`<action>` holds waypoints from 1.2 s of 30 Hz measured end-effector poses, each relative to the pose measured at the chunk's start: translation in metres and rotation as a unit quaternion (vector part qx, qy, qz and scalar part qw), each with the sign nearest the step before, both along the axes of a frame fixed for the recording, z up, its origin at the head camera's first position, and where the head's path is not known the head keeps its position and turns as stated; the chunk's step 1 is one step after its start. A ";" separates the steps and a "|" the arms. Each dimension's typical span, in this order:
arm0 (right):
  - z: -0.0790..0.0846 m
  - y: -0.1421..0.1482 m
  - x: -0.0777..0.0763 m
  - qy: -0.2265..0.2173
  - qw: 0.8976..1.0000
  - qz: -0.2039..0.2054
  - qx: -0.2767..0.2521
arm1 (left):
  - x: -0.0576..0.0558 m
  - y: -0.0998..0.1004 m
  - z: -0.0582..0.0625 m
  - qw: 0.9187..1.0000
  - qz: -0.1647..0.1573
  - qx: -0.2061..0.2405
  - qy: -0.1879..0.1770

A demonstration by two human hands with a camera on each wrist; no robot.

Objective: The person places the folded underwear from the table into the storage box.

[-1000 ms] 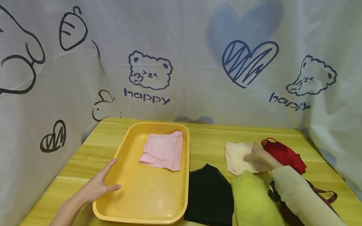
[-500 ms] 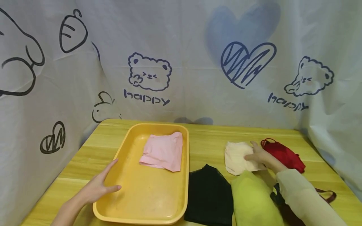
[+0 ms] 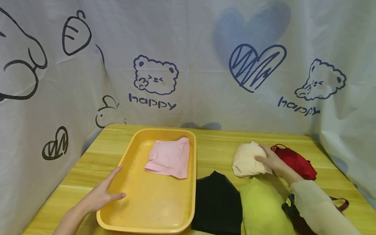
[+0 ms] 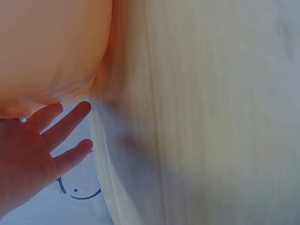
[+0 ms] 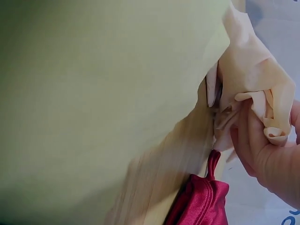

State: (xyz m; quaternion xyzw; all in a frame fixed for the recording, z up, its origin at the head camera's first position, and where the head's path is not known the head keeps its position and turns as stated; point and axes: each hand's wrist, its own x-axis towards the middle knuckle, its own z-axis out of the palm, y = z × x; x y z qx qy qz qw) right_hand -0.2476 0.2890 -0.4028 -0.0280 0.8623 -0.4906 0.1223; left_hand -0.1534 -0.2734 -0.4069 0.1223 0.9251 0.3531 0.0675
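My right hand [image 3: 274, 161] grips the near right edge of a cream cloth garment [image 3: 249, 160], bunched and partly raised off the table. In the right wrist view, the fingers curl into the folds of the cream garment [image 5: 255, 61]. At the left rim of a yellow plastic tray [image 3: 147, 209], my left hand [image 3: 98, 194] rests with thumb and fingers spread. The left wrist view shows its fingers [image 4: 68, 124] fairly straight against the tray's outer side. A folded pink garment [image 3: 169, 157] lies inside the tray, toward its far right corner.
Right of the tray lies a black garment [image 3: 218, 204], with a yellow-green cloth [image 3: 264, 209] beside it. A red satiny item [image 3: 295, 161] with a thin strap sits behind my right wrist. A dark brown strap [image 3: 342, 205] shows past the sleeve. White curtains hang behind the wooden table [image 3: 217, 147].
The cream garment was lying flat; its near right part is now lifted and gathered in my right hand. My left hand and the tray stay where they were.
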 end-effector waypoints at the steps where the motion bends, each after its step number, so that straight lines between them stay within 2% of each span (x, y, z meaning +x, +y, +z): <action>1: 0.000 0.000 0.000 0.003 1.000 -0.006 -0.005 | 0.000 0.000 0.000 1.000 0.000 0.000 0.001; 7: 0.005 -0.002 0.001 0.011 0.998 -0.031 -0.045 | 0.001 0.000 0.000 1.000 -0.001 -0.001 0.014; 14: 0.011 -0.011 0.003 -0.013 0.991 -0.042 -0.126 | 0.000 0.000 0.001 1.000 0.001 -0.004 0.013; 24: 0.021 -0.026 0.010 -0.023 0.983 -0.074 -0.168 | -0.001 0.000 0.002 1.000 -0.004 0.001 0.008; 29: 0.028 -0.037 0.016 -0.031 0.973 -0.072 -0.216 | 0.000 0.000 0.002 1.000 -0.003 0.003 0.001; 36: 0.031 -0.049 0.022 -0.034 0.969 -0.066 -0.234 | -0.001 0.000 0.001 1.000 -0.003 0.009 -0.003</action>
